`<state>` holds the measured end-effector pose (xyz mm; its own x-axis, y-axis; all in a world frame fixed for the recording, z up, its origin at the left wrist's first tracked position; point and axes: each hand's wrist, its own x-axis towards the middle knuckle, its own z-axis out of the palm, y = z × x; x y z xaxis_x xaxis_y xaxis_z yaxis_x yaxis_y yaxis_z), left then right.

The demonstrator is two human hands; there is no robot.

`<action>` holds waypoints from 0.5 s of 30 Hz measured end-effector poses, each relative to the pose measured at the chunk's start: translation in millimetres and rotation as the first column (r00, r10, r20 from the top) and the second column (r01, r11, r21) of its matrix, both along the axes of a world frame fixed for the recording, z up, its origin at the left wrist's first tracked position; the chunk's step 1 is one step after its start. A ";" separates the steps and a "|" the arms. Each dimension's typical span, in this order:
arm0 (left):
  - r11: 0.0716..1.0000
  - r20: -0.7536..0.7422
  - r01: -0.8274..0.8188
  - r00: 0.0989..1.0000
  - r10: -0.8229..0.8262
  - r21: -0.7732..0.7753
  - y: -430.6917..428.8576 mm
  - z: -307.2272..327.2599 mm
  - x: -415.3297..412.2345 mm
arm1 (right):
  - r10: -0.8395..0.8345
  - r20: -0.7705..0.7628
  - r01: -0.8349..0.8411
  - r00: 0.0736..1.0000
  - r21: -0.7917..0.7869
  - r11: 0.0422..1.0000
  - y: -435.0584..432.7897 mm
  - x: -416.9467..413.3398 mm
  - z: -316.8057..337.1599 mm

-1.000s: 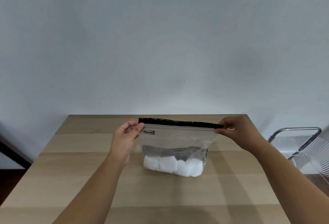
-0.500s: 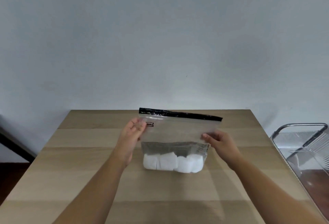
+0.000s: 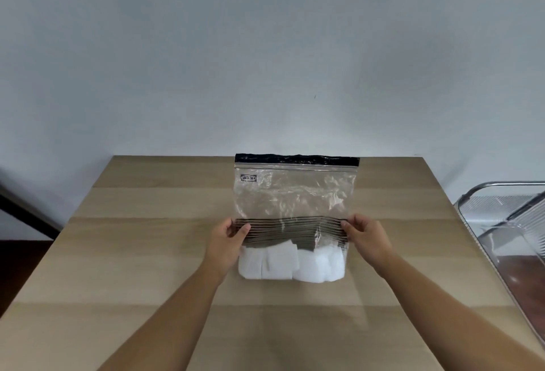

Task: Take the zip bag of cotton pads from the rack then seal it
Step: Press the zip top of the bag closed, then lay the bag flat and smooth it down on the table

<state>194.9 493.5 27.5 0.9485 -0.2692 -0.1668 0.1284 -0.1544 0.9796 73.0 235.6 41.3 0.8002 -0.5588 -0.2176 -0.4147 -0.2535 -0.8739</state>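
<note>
A clear zip bag [image 3: 295, 193] with a black top strip and a striped band stands upright in the middle of the wooden table [image 3: 147, 252]. White cotton pads [image 3: 290, 264] fill its bottom. My left hand [image 3: 228, 245] pinches the bag's left edge at the striped band. My right hand [image 3: 367, 238] pinches the right edge at the same height. The zip strip along the top looks flat and straight.
A metal wire rack [image 3: 501, 214] with a clear tray stands off the table's right edge. A plain white wall rises behind the table. A dark bar runs along the floor at the far left.
Both hands have slid down from the bag's top corners to its sides at the striped band. The bag now stands taller and flatter, and the view has moved closer.
</note>
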 end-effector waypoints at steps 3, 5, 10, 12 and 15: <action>0.985 -0.078 0.043 0.997 -0.030 0.166 6.9 -23.4 -6.8 | 0.002 -0.098 -0.006 0.995 -0.040 0.999 2.0 -5.4 -14.3; 0.944 -0.108 0.092 0.992 -0.060 0.318 12.1 -37.5 -15.3 | -0.001 -0.165 -0.005 0.986 -0.033 0.999 3.7 -11.7 -27.1; 0.813 -0.053 0.139 0.990 -0.132 0.566 24.0 -48.2 -34.2 | -0.014 -0.279 0.014 0.960 -0.001 1.000 9.4 -23.2 -50.9; 0.783 0.045 0.055 0.993 -0.106 0.619 24.1 -44.8 -37.4 | -0.036 -0.295 0.013 0.955 -0.078 0.997 12.9 -24.5 -50.1; 0.712 0.242 -0.082 0.962 -0.126 0.697 16.5 -39.9 -41.4 | -0.013 -0.327 -0.113 0.945 -0.363 0.925 23.2 -23.1 -43.0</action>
<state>153.5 509.9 -12.5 0.9780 -0.1959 -0.0712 -0.1183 -0.8028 0.5844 49.8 258.8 -1.8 0.7525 -0.6100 -0.2482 -0.6315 -0.5613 -0.5350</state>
